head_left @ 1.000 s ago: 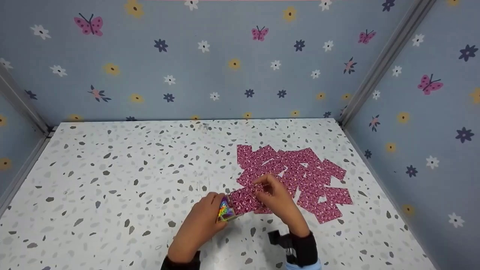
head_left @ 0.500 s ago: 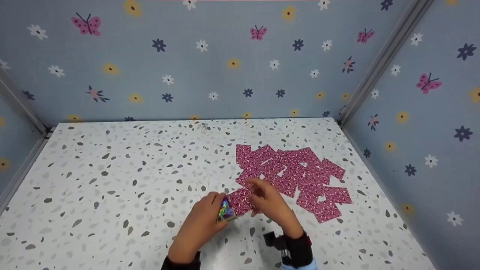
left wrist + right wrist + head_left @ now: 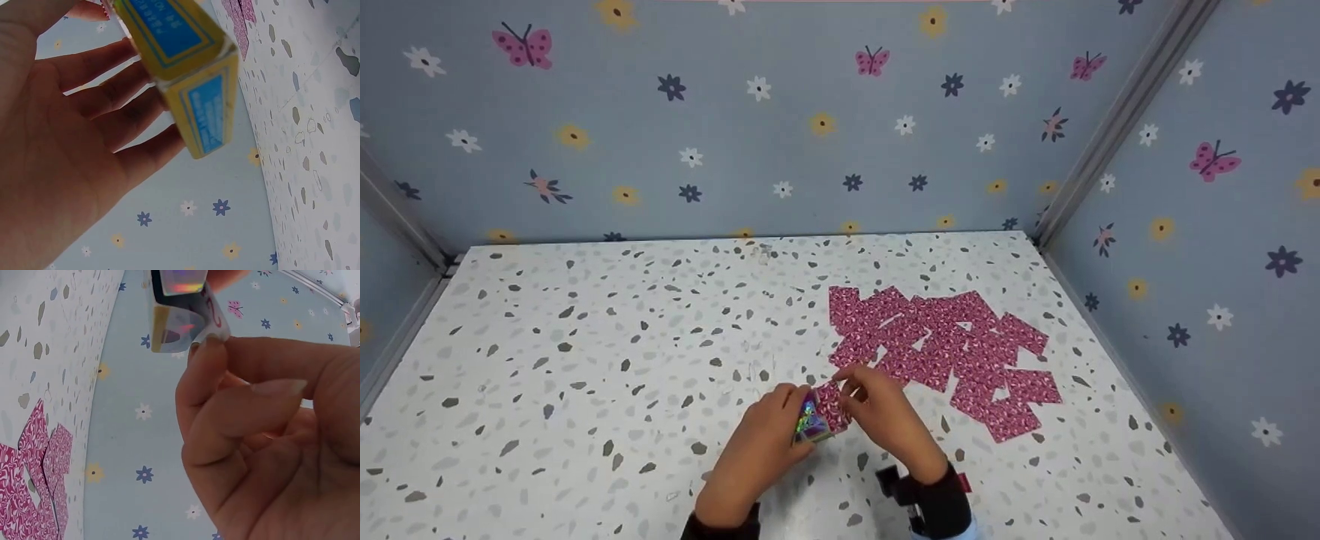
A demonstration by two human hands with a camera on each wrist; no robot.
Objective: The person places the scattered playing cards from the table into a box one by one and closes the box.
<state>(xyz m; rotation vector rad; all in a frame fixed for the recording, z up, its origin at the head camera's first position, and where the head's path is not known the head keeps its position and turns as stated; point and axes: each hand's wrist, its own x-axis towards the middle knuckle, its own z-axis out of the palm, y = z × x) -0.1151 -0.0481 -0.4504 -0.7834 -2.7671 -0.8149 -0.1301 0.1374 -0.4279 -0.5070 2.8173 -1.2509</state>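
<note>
Your left hand (image 3: 761,431) grips the box (image 3: 811,424) above the table (image 3: 607,337); your right hand (image 3: 891,416) pinches a card (image 3: 830,403) at the box's end. Other cards (image 3: 941,341) lie overlapping on the table, beyond your right hand.

I see a white counter (image 3: 585,315) flecked with grey and darker chips. Pink patterned cards (image 3: 939,341) lie on it, beyond the right hand (image 3: 883,414) and off to its right, loosely overlapping, with slivers of white surface between some.
</note>
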